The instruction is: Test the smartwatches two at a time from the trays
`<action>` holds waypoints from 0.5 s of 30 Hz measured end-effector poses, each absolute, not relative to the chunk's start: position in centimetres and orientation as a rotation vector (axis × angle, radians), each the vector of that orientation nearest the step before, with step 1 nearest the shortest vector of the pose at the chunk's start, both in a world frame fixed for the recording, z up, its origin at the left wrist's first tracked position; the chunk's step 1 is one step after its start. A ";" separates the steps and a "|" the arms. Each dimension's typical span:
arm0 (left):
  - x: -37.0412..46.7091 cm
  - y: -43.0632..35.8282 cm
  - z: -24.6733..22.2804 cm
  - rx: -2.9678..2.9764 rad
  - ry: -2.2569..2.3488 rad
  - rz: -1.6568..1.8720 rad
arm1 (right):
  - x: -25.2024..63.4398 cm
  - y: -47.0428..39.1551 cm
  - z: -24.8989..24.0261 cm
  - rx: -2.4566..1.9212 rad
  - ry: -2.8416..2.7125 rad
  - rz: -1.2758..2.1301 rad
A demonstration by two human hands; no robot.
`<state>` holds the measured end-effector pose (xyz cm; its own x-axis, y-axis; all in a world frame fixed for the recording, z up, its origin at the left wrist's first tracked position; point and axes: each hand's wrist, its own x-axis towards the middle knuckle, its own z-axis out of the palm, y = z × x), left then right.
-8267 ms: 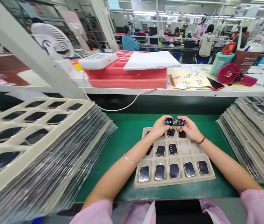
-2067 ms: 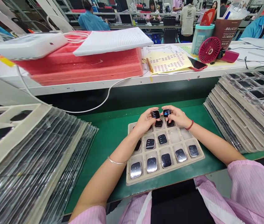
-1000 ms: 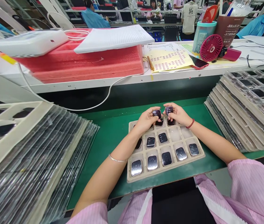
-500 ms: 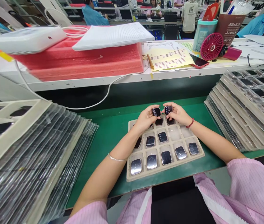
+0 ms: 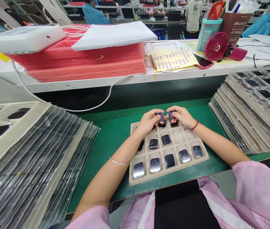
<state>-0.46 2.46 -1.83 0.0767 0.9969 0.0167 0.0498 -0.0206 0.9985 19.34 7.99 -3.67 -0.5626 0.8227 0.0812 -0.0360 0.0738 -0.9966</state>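
Observation:
Over the back row of a beige tray (image 5: pixel 170 174), both my hands hold square smartwatches without straps. My left hand (image 5: pixel 147 122) is closed round the edges of one smartwatch (image 5: pixel 159 117), its thumb on the screen. Close beside it, my right hand (image 5: pixel 184 117) grips a second smartwatch (image 5: pixel 171 114), whose screen shows small lines of text, with the thumb also on the glass. In the tray lie several more watches, among them a lit one (image 5: pixel 153 144) in the middle row and a dark one (image 5: pixel 169 161) in the front row. Two pockets at the right have no watch.
Tall stacks of trays flank the green mat (image 5: pixel 115 127): a left stack (image 5: pixel 39 159) and a right stack (image 5: pixel 239 117). A white shelf (image 5: pixel 173 73) at the back bears pink foam (image 5: pixel 89 68), a notebook, a phone and a small fan (image 5: pixel 216 47). A white cable (image 5: pixel 108 95) hangs below it.
Both thumbs have moved onto the screens of the held watches. The left watch has tilted and its text no longer shows clearly; the right watch's screen shows different text.

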 end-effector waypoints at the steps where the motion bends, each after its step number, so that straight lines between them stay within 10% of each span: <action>1: -0.5 2.4 -1.8 1.296 1.180 1.140 | 19.3 8.0 -3.7 -0.791 -1.659 1.570; 15: -0.4 2.4 -1.7 1.308 1.189 1.125 | 19.3 7.9 -3.7 -0.782 -1.669 1.546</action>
<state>-0.41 2.36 -1.71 0.0845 0.9963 0.0120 0.0670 -0.0177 0.9976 19.29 7.94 -3.74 -0.5571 0.8242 0.1017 -0.0387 0.0966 -0.9946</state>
